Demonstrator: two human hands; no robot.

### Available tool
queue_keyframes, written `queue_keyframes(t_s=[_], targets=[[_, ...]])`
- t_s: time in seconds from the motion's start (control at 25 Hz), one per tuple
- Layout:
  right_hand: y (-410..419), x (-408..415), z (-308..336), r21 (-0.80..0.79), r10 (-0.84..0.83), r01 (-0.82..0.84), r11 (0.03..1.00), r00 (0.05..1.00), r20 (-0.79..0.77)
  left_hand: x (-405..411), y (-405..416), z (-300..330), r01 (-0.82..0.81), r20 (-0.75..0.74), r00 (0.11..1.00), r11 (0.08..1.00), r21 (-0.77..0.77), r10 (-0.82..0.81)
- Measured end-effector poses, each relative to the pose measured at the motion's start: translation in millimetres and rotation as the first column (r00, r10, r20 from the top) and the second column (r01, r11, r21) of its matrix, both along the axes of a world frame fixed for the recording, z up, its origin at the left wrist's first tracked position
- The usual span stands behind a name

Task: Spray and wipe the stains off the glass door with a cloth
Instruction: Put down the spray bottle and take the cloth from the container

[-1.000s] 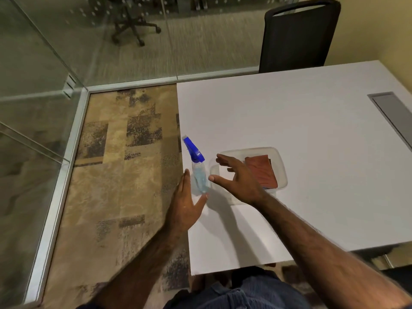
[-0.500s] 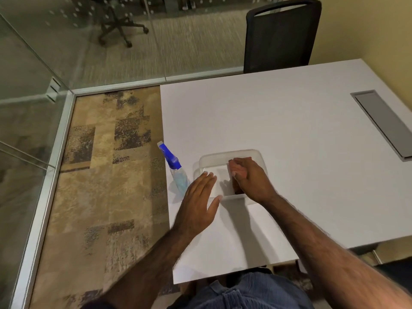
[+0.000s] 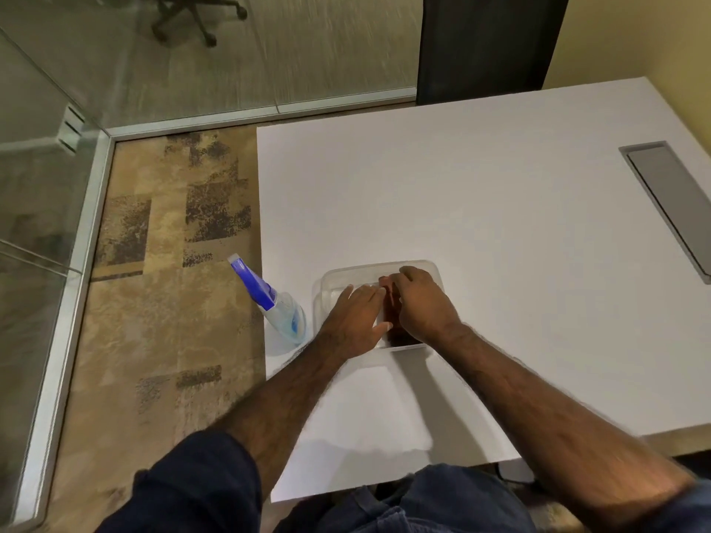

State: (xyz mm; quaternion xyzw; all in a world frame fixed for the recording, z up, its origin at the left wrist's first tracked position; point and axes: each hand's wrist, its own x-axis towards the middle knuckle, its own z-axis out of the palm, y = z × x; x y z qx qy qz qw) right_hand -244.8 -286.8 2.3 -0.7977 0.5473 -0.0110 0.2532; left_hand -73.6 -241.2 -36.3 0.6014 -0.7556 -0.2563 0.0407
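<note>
Head view: both hands reach into a clear tray on the white tabletop. The left hand lies open and flat; the right hand curls over the reddish cloth, grip unclear. The spray bottle stands just left of the tray, near the tabletop's left edge.

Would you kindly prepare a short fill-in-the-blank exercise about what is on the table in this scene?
1. The spray bottle has a trigger head coloured ____.
2. Both hands, left hand and right hand, reach into a clear plastic ____.
3. The spray bottle stands near the table's ____ edge, as the person sees it.
4. Beyond the table's far edge stands a black ____.

Missing words: blue; tray; left; chair
</note>
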Motion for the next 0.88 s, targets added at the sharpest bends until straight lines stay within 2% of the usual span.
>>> queue_keyframes(t_s=[0.12,0.28,0.44,0.88], targets=[[-6.3,-1.2,-8.4,0.003,0.078,-0.078,0.997,0.992,-0.100,-9.8,-9.6,-2.7,0.024,0.062,0.998,0.999,0.031,-0.025],[-11.4,-3.7,-15.0,0.031,0.115,-0.111,0.993,0.972,-0.207,-18.1,-11.5,-5.0,0.015,0.081,0.996,0.994,0.108,-0.024],[-14.8,-1.7,-20.2,0.017,0.144,-0.146,0.989,0.936,-0.321,-19.7,-10.8,-6.6,0.009,0.090,0.996,0.992,0.122,-0.020],[-23.6,7.9,-24.1,-0.020,0.039,-0.049,0.999,0.937,-0.346,-19.6,-10.2,1.7,0.045,0.131,0.989,0.992,0.122,-0.061]])
